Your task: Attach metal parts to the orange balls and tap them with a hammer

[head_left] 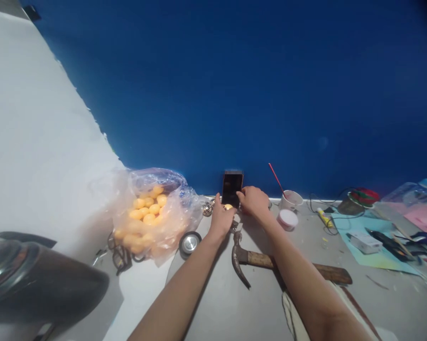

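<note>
A dark phone [232,188] stands upright, leaning against the blue wall, with both my hands in front of it. My left hand [222,219] is at its lower left, thumb and forefinger apart. A small yellow ball [228,207] shows between them; whether they touch it I cannot tell. My right hand [255,201] is curled at the phone's right side, its thumb over the screen edge; what its fingers hold is hidden. Shiny patterned small pieces [208,209] lie left of the phone. Below my hands lies a claw hammer [259,259], its handle passing under my right forearm.
On the left sits a clear plastic bag [178,227] of yellow balls, with a round metal-centred lid [190,244] beside it. Rightward are a white cup [291,201] with a red stick, a pink-lidded tub [288,219], and tools on blue paper [359,253]. A dark cylinder [46,284] fills the lower left.
</note>
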Demonstrator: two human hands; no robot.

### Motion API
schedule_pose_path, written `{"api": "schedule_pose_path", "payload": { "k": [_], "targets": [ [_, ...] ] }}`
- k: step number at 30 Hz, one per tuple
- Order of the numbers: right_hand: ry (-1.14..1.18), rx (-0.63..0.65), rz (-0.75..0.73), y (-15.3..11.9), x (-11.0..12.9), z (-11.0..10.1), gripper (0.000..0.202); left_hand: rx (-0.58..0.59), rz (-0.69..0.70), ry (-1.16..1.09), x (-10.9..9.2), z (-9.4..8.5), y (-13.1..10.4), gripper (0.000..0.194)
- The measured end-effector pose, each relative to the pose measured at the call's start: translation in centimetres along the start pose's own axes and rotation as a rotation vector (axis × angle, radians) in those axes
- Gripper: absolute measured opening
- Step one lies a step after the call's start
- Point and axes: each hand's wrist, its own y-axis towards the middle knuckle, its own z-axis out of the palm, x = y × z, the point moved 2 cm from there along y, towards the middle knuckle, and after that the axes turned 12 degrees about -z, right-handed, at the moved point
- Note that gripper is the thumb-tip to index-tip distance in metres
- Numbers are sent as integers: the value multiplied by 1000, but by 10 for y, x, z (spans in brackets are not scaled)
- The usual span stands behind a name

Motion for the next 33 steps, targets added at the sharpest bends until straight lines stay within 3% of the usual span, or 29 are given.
{"api": "schedule_pose_path", "payload": {
  "k": [3, 14, 16, 18, 21, 24, 28, 33],
  "targets": [
    [10, 4, -19, 0, 0, 0, 38, 37, -153, -70, 0, 9, 16, 95],
    [89, -21, -65, 3, -10, 2, 33, 1, -139, 26, -14, 2, 23, 74],
    [115, 9, -46, 4, -16, -2, 32, -49, -97, 53, -22, -3, 11, 65],
    [133, 28, -22, 4, -22, -4, 32, -130, 135, 177, -26, -14, -12, 46],
    [150, -2, -10, 6, -25, -3, 32, -7, 387, 414, -8, -30, -54, 19],
    [145, -33, -28, 7, -22, 2, 32, 32, 433, 515, 26, -45, -82, 26],
    [139, -29, -16, 6, -19, 5, 33, 59, 374, 588, 60, -52, -84, 24],
    [144, -16, 5, 6, -15, 9, 42, 120, 408, 620, 66, -49, -74, 24]
  ]
}}
